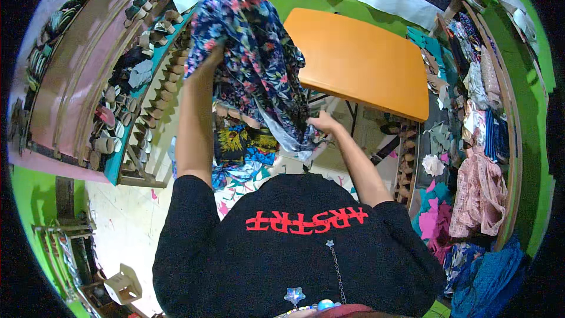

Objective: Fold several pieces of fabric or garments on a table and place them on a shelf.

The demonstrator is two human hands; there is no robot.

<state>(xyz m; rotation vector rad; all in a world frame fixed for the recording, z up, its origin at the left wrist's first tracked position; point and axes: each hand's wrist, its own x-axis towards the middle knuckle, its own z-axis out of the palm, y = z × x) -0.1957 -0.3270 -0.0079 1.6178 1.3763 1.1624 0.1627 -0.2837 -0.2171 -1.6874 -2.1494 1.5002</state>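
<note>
A dark blue floral cloth with pink flowers hangs bunched in front of me, its pale underside showing along the lower edge. My left hand is raised high and closed on the upper left part of it, the fingers mostly covered by folds. Lower down, my right hand pinches the cloth's right edge near the bottom. Beneath it, a yellow-and-black patterned cloth and a blue patterned cloth lie low, among scattered scraps.
An orange folding table stands ahead to the right, close to the floral cloth. Racks of shoes and shoe forms line the left. Along the right, a shelf carries fabrics, including pink lacy cloth. A cream-coloured box-like thing sits at lower left.
</note>
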